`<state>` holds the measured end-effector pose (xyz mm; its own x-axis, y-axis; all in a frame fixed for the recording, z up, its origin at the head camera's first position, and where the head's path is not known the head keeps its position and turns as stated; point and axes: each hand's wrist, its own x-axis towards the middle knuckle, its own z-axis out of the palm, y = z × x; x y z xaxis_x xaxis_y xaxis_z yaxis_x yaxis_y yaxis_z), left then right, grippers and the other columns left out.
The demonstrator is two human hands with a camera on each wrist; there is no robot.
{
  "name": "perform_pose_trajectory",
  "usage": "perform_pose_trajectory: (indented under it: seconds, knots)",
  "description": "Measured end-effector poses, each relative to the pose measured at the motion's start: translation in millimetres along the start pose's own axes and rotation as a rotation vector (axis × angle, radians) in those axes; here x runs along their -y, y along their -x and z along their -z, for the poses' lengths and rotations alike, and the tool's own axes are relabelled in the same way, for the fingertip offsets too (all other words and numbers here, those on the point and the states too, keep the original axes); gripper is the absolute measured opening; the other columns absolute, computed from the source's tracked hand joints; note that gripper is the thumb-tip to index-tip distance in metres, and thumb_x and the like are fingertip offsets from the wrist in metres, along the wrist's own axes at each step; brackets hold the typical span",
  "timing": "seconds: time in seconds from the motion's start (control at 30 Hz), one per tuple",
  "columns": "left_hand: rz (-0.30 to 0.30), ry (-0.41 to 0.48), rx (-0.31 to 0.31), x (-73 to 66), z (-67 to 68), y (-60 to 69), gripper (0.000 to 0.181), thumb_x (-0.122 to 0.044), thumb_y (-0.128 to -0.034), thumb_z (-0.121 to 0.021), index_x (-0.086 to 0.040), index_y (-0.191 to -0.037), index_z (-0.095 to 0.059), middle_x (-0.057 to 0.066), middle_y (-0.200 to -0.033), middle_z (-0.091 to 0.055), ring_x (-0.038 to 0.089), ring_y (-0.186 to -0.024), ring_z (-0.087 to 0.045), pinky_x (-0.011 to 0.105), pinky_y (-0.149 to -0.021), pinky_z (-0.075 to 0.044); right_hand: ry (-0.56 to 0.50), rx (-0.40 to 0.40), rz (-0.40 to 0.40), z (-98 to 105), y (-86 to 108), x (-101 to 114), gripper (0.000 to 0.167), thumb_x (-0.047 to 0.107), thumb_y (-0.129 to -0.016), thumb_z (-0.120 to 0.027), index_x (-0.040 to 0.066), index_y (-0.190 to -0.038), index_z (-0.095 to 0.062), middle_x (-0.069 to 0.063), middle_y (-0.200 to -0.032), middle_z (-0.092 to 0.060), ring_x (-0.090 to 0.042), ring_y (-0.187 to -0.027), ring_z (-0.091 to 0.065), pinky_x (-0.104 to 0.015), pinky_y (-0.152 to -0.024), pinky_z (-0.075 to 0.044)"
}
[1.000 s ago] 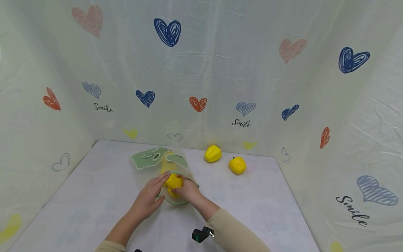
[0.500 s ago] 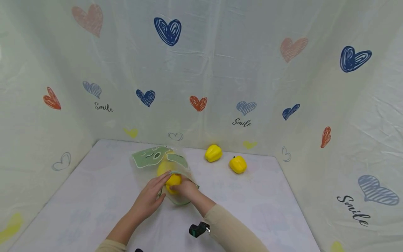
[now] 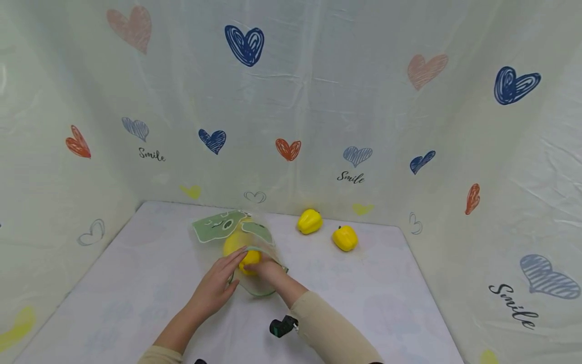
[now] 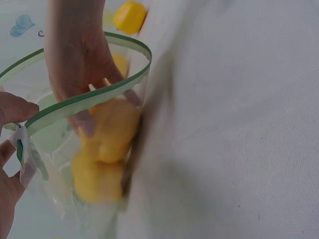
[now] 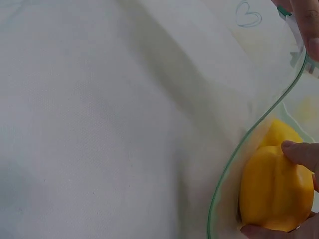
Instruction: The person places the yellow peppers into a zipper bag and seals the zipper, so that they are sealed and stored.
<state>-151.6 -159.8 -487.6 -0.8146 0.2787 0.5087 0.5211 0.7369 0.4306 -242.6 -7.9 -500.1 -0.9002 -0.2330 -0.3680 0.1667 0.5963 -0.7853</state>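
Observation:
A clear zip bag (image 3: 219, 226) with green print lies on the table, its green-edged mouth facing me. At the left end of that mouth my left hand (image 3: 212, 289) pinches the rim between thumb and fingers, as the left wrist view shows. My right hand (image 3: 271, 273) reaches inside the bag and grips a yellow bell pepper (image 5: 274, 194), thumb on top and fingertips at its side. Deeper in the bag, behind the clear film, sits another yellow bell pepper (image 4: 97, 181). Part of the right hand's fingers is hidden by the held pepper.
Two more yellow bell peppers, one at the back (image 3: 309, 222) and one to its right (image 3: 345, 238), lie on the white table (image 3: 364, 303). A heart-printed curtain (image 3: 318, 101) encloses the table at the back and sides. A black camera mount (image 3: 283, 326) juts from the right wrist.
My right hand has pushed the bell pepper farther into the bag, away from me and slightly left. The left hand stays at the rim.

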Motion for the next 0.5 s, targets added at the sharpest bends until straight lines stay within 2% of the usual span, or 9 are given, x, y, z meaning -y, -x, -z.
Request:
perform_pose_trajectory:
  seconds: [0.07, 0.2, 0.3, 0.5]
  knots:
    - [0.000, 0.000, 0.000, 0.7, 0.4, 0.1, 0.077, 0.011, -0.0699, -0.080, -0.005, -0.139, -0.051, 0.005, -0.148, -0.046, 0.027, -0.123, -0.051, 0.045, -0.101, -0.046, -0.007, -0.022, 0.015, -2, -3.4, 2, 0.072, 0.027, -0.086, -0.075, 0.013, -0.147, -0.041, -0.014, -0.143, -0.045, -0.034, -0.127, -0.044, -0.059, -0.107, -0.033]
    - [0.003, 0.007, 0.001, 1.4, 1.5, -0.2, 0.079, 0.011, -0.0688, -0.081, -0.005, -0.140, -0.050, 0.005, -0.148, -0.045, 0.028, -0.125, -0.050, 0.045, -0.102, -0.045, 0.087, -0.073, 0.119, -4, -12.4, 7, 0.074, 0.019, -0.082, -0.079, 0.011, -0.146, -0.042, -0.013, -0.149, -0.040, -0.034, -0.136, -0.036, -0.054, -0.112, -0.028]
    - [0.008, 0.015, -0.004, 1.7, 1.8, -0.2, 0.080, 0.012, -0.0676, -0.081, -0.005, -0.140, -0.050, 0.004, -0.149, -0.045, 0.028, -0.125, -0.049, 0.045, -0.102, -0.044, 0.138, -0.081, 0.185, -6, -18.4, 9, 0.077, 0.014, -0.081, -0.079, 0.009, -0.148, -0.040, -0.012, -0.152, -0.037, -0.032, -0.139, -0.031, -0.051, -0.115, -0.025]
    - [-0.002, 0.000, -0.022, 3.6, 0.0, 1.8, 0.082, 0.011, -0.0659, -0.082, -0.006, -0.140, -0.051, 0.004, -0.148, -0.046, 0.027, -0.127, -0.048, 0.045, -0.102, -0.043, 0.213, -0.074, 0.212, -7, -25.9, 11, 0.078, 0.013, -0.081, -0.079, 0.010, -0.148, -0.040, -0.012, -0.153, -0.035, -0.032, -0.139, -0.031, -0.051, -0.115, -0.024]
